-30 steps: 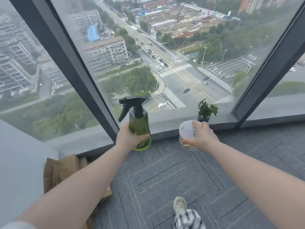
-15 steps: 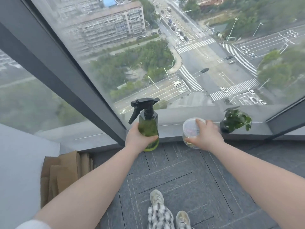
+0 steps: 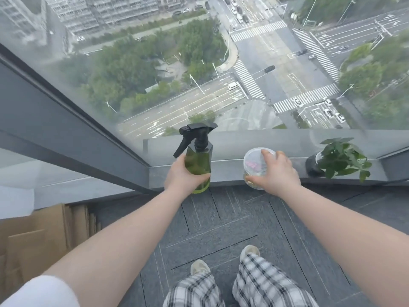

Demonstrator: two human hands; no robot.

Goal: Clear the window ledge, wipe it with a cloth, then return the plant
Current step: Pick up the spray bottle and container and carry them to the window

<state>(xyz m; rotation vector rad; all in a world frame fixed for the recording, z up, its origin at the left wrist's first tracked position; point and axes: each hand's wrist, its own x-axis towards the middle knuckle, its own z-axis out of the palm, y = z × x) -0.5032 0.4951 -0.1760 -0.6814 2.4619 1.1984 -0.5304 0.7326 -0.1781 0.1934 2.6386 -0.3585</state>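
Plant [image 3: 339,159] stands in a dark pot on the window ledge [image 3: 228,163], at the right end of the ledge, close to the corner where the frame turns. Its green leaves hang a little over the front edge of the ledge. To the left of the plant, your right hand [image 3: 275,171] holds a clear plastic container [image 3: 256,161] with a round transparent lid; your fingers [image 3: 266,155] lie over the lid and your thumb is curled against the lower side, so the hand grips the container. Something pink shows through the lid, but you cannot tell what it is. The container is at the front edge of the ledge, and you cannot tell whether it rests on the ledge or is lifted. Further left of the plant, your left hand [image 3: 183,176] grips a green spray bottle [image 3: 198,167] around its body, with the fingers wrapped around it. The bottle is upright, with a black trigger head that points to the left. Its base shows in front of the ledge, above the dark grey carpet floor [image 3: 221,218]. Far left of the plant, flat cardboard pieces [image 3: 44,235] lean near the wall. Behind the plant, the big window glass [image 3: 155,63] shows streets, trees and buildings far below. At the bottom, your legs in checked trousers [image 3: 234,286] and light shoes [image 3: 200,267] stand on the carpet.
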